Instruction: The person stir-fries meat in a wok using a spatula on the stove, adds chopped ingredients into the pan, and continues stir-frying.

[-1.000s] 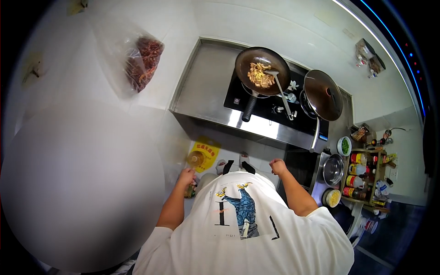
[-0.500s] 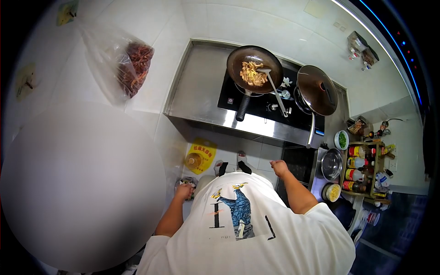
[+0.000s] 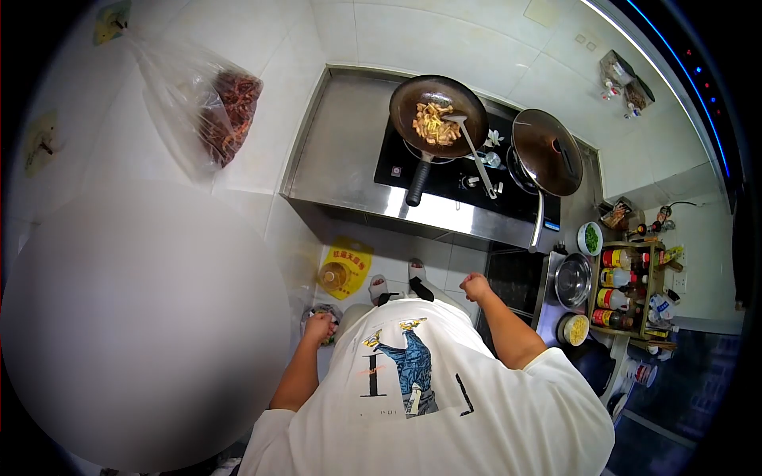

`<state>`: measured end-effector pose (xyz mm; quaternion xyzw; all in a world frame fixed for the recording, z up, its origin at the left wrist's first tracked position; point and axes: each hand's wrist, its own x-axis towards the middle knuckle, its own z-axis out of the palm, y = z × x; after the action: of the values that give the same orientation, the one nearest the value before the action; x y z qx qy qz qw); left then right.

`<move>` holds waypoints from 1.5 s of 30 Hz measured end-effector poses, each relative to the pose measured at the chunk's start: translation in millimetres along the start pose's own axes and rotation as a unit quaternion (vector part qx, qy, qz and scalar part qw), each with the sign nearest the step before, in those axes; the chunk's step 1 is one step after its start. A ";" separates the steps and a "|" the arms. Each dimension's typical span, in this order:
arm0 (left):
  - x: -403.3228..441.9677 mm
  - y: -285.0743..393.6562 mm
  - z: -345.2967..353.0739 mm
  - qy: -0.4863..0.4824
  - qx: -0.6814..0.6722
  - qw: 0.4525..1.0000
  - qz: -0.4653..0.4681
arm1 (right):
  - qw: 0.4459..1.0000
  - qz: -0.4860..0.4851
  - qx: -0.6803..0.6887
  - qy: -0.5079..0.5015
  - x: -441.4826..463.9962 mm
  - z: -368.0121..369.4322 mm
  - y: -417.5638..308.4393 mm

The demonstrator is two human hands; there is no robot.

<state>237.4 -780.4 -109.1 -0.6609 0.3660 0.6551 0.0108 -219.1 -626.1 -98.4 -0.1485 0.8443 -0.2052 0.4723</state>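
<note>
My left hand (image 3: 321, 327) hangs low at my side with its fingers curled closed, above a bag with mixed contents (image 3: 329, 310) on the floor. No object shows in it. My right hand (image 3: 475, 287) is held out in front of my right hip as a loose fist, apart from the counter, with nothing visible in it. Ahead, an open wok (image 3: 405, 107) sits on the black gas stove (image 3: 390, 163), holding cooked meat strips (image 3: 436, 127). A metal spatula (image 3: 481, 169) leans in the wok, its handle over the stove. Right of it stands a lidded pan (image 3: 536, 163).
At right are a bowl of chopped greens (image 3: 590, 238), a metal basin (image 3: 573, 270), a bowl of yellow pieces (image 3: 577, 330) and a rack of sauce bottles (image 3: 615, 279). A bag of dried chillies (image 3: 236, 111) hangs at left. An oil jug (image 3: 333, 275) stands on a yellow bag (image 3: 355, 262).
My right hand has shifted slightly left and down in view. The whole scene has drifted a little from a small head movement. The wok, spatula and lidded pan stay in place.
</note>
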 end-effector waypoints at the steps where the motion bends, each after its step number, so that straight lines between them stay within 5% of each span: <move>1: -2.9 0.4 -0.4 -0.004 -0.005 1.000 -0.002 | 1.000 0.000 0.000 0.000 18.3 1.7 26.3; 4: -17.6 9.0 0.4 -0.001 0.002 1.000 -0.023 | 0.969 -0.226 -0.075 -0.060 48.5 3.1 67.8; 6: -16.4 6.1 -0.5 -0.002 0.006 1.000 -0.022 | 0.996 0.057 0.048 -0.053 -6.5 -8.4 3.4; 14: -4.2 8.5 -3.4 -0.021 0.042 0.999 -0.017 | 0.996 0.016 0.069 -0.048 -8.6 -3.6 1.8; 22: 42.1 70.5 12.1 -0.166 0.354 0.920 0.018 | 0.969 0.004 0.240 0.056 -70.7 15.0 48.9; 31: 33.4 156.8 79.2 -0.187 0.403 0.892 0.088 | 0.927 0.276 0.222 0.127 -180.2 94.4 206.5; 34: 28.6 153.0 97.0 -0.204 0.421 0.879 0.090 | 0.896 0.289 0.303 0.147 -211.9 119.0 232.0; 37: -0.6 144.1 122.0 -0.221 0.525 0.811 0.131 | 0.917 0.211 0.275 0.195 -223.7 147.6 257.0; 40: -6.5 120.9 147.9 -0.248 0.581 0.762 0.144 | 0.871 0.223 0.384 0.212 -260.1 148.4 257.2; 45: -28.7 85.2 193.3 -0.329 0.618 0.669 0.250 | 0.884 0.262 0.337 0.190 -293.6 180.3 306.6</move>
<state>32.7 -733.9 -71.7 -0.1285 0.8111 0.4325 0.3723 67.8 -265.5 -116.0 0.2880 0.8058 -0.3706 0.3610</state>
